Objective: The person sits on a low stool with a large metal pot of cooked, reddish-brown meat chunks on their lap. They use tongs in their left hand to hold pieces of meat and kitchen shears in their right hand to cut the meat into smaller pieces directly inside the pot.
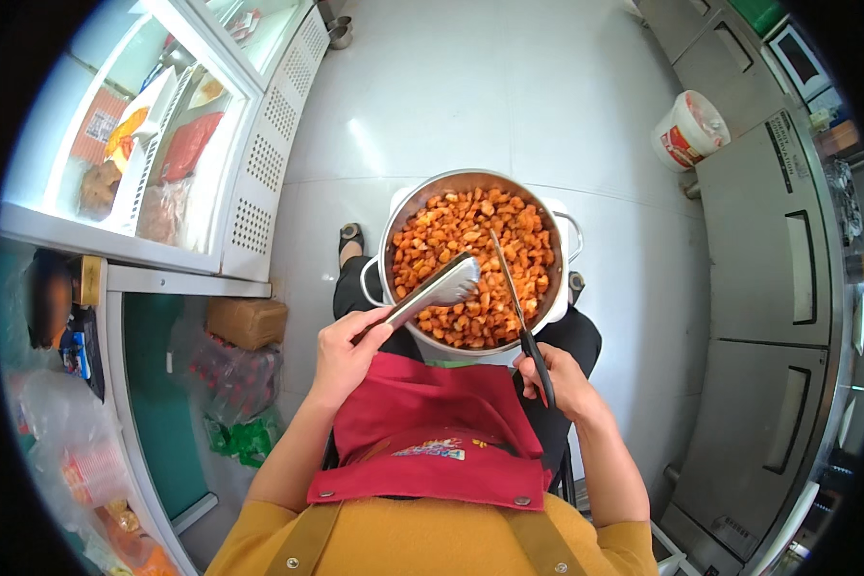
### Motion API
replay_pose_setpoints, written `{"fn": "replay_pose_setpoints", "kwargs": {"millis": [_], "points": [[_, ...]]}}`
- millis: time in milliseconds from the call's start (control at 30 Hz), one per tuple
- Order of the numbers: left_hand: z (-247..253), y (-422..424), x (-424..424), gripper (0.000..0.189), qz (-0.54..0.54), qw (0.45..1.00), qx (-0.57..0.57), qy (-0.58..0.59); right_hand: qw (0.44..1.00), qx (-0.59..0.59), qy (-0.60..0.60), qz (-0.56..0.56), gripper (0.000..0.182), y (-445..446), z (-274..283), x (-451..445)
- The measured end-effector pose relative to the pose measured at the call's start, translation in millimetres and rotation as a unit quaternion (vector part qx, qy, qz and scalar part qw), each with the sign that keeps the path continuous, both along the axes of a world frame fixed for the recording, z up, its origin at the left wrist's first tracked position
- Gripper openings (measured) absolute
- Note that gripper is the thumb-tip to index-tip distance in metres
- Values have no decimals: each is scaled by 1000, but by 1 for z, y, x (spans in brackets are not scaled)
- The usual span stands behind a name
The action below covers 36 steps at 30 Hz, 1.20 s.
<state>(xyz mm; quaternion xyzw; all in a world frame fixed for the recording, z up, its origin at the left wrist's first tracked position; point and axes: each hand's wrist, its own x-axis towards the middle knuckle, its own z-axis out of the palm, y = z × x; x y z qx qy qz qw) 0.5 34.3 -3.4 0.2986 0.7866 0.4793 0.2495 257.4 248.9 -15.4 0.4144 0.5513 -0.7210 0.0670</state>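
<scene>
A wide two-handled stainless steel pot (468, 180) stands in front of my knees. Small orange-red coated chunks of food (446, 230), seemingly seasoned meat, cover its bottom. My left hand (351, 354) grips metal serving tongs (452, 284), whose scalloped head hangs over the left half of the pot. In my right hand (565, 381) is a pair of kitchen scissors (516, 306) with black and red handles. Their narrow blades reach over the right half of the food; whether the tips touch it I cannot tell. A white support (560, 299) shows under the pot.
To the left is a glass-topped display fridge (248, 216) with packaged food inside. A cardboard box (247, 322) and plastic bags (241, 435) sit on a low shelf. Steel refrigerator doors (759, 252) line the right side, with a white bucket (684, 137) beside them on the tiled floor (475, 93).
</scene>
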Motion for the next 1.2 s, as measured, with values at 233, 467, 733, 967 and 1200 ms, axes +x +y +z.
{"fn": "replay_pose_setpoints", "kwargs": {"millis": [233, 467, 733, 967, 1200], "points": [[26, 2, -14, 34, -31, 951, -9, 309, 997, -53, 37, -39, 57, 35, 19, 26], [32, -2, -32, 30, -1, 971, 11, 240, 912, 331, -215, 109, 71, 61, 43, 8], [30, 8, -30, 31, 13, 988, -26, 151, 792, 495, -313, 175, 71, 71, 57, -17], [31, 26, -25, 31, -10, 990, 0, 138, 751, 571, -284, 170, 70, 73, 33, -14], [21, 24, -25, 32, -47, 991, 15, 124, 988, 136, -67, 28, 48, 76, 38, 13]]}}
